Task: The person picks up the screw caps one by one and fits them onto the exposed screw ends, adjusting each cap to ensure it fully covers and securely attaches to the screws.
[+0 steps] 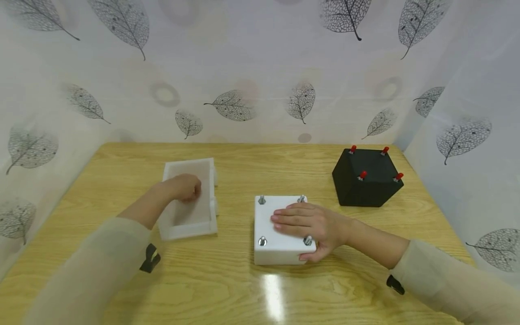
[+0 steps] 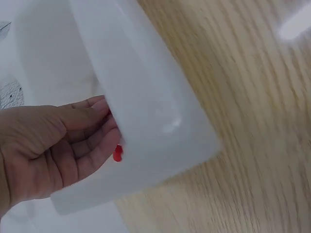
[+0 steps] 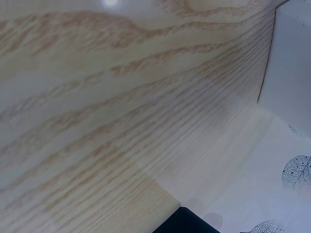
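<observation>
Head view. Item: one shallow white tray (image 1: 191,229), open-topped, lying at the left of a wood-grain table (image 1: 260,167). The left hand (image 1: 184,187) is reaching into it, fingers curling toward the palm and covering whatever lies beneath them. Item: one white box (image 1: 280,258), standing at mid-table, carrying four metal bolts (image 1: 262,241) upright at its top corners; its inside is staying out of sight. The right hand (image 1: 308,223) is resting across its top, fingers lying extended rather than clenched, thumb pressing against the side. Item: one black box (image 1: 357,192), standing at the right rear, well apart from both hands, bearing four red caps (image 1: 363,174) on its top. A leaf-printed curtain (image 1: 260,67) is hanging behind.

Left wrist view. The tray is filling the middle. One small red piece (image 2: 117,153) is showing inside it, near a corner, just beside the bent fingertips. Whether those fingers are pinching anything cannot be told.

Right wrist view. Table grain is filling most of the picture; a dark corner (image 3: 185,222) is jutting in at the lower edge.
</observation>
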A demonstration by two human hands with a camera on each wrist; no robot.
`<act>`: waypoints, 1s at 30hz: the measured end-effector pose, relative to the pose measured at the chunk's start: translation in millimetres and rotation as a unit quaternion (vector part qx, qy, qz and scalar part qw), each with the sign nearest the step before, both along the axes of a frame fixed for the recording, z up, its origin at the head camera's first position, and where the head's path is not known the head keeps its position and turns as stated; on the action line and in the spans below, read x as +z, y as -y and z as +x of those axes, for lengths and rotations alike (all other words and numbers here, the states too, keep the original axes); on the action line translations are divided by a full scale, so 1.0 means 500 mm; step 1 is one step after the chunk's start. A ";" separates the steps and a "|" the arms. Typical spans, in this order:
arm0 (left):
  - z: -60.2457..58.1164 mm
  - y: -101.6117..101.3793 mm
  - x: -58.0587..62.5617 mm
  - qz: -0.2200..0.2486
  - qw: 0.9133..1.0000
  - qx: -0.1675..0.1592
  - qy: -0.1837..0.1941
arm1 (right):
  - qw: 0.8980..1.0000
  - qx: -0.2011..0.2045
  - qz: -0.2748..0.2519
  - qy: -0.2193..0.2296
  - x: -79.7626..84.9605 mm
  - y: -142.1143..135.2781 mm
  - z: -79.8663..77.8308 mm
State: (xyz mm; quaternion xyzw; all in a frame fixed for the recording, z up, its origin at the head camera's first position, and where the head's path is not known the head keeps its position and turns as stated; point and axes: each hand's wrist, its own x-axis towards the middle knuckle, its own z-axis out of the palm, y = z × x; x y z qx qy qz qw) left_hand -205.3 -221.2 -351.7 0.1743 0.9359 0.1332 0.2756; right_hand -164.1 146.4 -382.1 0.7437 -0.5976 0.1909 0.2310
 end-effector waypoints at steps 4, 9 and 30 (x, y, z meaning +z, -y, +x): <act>-0.007 0.003 0.010 0.064 0.991 0.070 0.094 | 1.000 -0.001 -0.003 -0.001 0.000 0.000 0.001; -0.011 0.004 0.026 0.094 0.980 0.095 0.149 | 1.000 0.000 -0.007 -0.003 -0.001 0.000 0.000; -0.004 0.031 0.041 0.271 0.927 0.176 0.188 | 1.000 0.002 -0.012 -0.005 0.000 0.002 0.003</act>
